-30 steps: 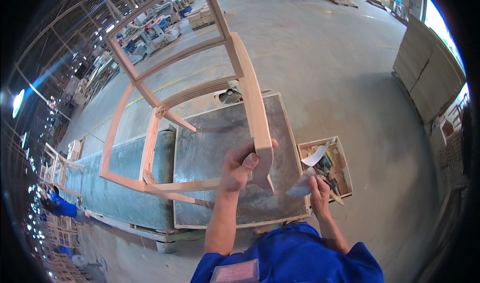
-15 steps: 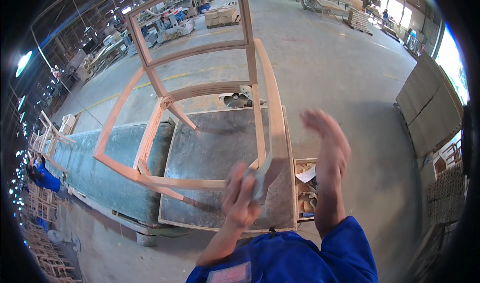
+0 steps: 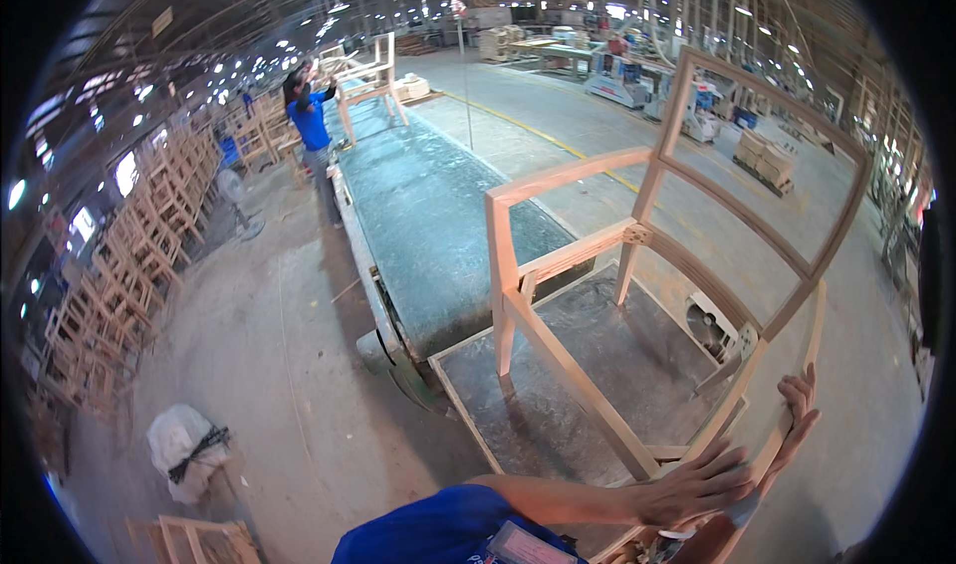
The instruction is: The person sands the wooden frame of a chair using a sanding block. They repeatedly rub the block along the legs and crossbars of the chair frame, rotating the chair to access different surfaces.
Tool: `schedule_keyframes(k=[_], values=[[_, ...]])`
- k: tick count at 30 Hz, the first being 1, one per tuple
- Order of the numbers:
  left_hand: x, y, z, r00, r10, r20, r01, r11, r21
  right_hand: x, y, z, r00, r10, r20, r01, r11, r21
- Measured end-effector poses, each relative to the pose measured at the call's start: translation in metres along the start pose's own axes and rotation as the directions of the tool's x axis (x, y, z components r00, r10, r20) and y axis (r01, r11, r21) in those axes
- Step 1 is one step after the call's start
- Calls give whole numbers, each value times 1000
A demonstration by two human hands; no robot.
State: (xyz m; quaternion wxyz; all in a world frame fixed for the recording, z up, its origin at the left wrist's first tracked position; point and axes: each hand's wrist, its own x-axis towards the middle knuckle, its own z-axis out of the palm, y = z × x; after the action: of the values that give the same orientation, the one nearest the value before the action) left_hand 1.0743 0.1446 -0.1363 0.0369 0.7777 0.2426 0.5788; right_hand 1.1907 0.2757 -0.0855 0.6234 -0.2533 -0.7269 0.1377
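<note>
An unfinished wooden armchair frame (image 3: 588,390), without a seat, stands on a dark-topped platform (image 3: 538,425). My left hand (image 3: 697,486) reaches across to the chair's near right armrest (image 3: 772,440), fingers bent over a grey pad (image 3: 743,509) that shows only in part beneath them. Along the outer side of that armrest is my right hand (image 3: 794,420), its fingers stretched out; whether its palm touches the wood is hard to see. My right forearm is partly hidden below the left hand.
A green conveyor belt (image 3: 428,216) runs away from the platform. At its far end a person in blue (image 3: 312,121) handles another chair frame (image 3: 373,86). Many chair frames (image 3: 129,265) are stacked at left, near a fan (image 3: 234,196) and a white sack (image 3: 187,450).
My view has swung left, so the chair now appears farther right. My right hand, raised apart from the chair before, has come to the armrest beside my left hand.
</note>
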Motion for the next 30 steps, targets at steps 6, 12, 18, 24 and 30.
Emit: schedule_keyframes(k=[6,12,18,24,30], values=[[24,12,-24,997,73,17,-73,997,40,1,-5,-3,995,3,96,-7,999,50],[90,50,-53,860,306,-407,-349,936,-34,-23,-32,-9,994,105,17,-106,993,56],[64,82,-66,996,4,-93,-19,987,-161,-81,-87,-52,931,341,-128,-306,924,231],[60,77,-62,985,67,-158,-98,976,-195,-133,-120,-133,851,456,-259,-367,871,327],[15,58,-77,971,-140,-193,135,990,-43,-160,-81,-116,762,606,-230,-539,789,294]])
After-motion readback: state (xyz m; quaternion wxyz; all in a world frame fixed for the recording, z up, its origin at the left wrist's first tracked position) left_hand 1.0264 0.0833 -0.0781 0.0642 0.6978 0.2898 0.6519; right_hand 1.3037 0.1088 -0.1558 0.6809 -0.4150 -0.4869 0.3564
